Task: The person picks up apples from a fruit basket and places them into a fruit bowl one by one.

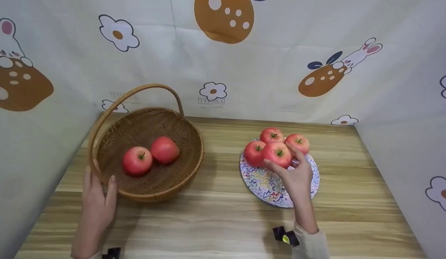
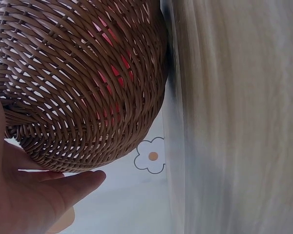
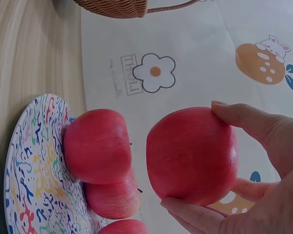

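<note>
A brown wicker basket (image 1: 161, 196) with a tall arched handle stands on the left, two red apples (image 1: 137, 161) inside it. My left hand (image 1: 98, 205) holds the basket's near-left rim by the foot of the handle, its thumb and fingers on either side; in the left wrist view its fingers (image 2: 75, 187) show beside the woven wall. On the right, my right hand (image 1: 298, 176) grips a red apple (image 1: 276, 154) between thumb and fingers. The right wrist view shows this apple (image 3: 193, 156) raised off the plate (image 1: 260, 187), where three other apples (image 1: 272, 135) sit.
The wood-grain table (image 1: 223, 223) lies under both basket and plate, with bare surface between them. A pale curtain (image 1: 266, 72) printed with flowers and rabbits rises behind the table and along both sides.
</note>
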### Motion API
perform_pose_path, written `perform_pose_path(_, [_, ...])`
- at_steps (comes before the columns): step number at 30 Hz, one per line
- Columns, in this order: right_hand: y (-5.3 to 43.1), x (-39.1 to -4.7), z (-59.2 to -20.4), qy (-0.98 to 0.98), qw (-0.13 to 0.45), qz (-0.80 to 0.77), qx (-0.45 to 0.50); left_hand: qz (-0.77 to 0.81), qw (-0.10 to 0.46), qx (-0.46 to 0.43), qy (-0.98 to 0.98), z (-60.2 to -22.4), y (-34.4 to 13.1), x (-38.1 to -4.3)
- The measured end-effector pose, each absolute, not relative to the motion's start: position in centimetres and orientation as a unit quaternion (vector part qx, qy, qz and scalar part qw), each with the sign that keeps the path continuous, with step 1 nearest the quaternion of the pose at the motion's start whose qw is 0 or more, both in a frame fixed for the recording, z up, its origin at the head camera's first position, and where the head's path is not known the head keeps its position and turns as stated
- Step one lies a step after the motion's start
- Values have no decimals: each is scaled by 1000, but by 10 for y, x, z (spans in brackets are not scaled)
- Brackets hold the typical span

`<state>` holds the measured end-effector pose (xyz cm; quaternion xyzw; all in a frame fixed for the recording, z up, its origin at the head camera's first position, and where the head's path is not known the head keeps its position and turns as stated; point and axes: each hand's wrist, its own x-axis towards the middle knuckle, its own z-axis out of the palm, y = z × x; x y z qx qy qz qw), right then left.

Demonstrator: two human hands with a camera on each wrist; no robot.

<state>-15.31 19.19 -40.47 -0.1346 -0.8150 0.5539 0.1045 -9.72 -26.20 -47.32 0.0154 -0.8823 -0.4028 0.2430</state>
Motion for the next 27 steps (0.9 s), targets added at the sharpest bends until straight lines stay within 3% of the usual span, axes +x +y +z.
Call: perform_pose_path(27, [211,-166,-409,-797,125,570,-154,-396,226,40,-889,-471,-261,-97])
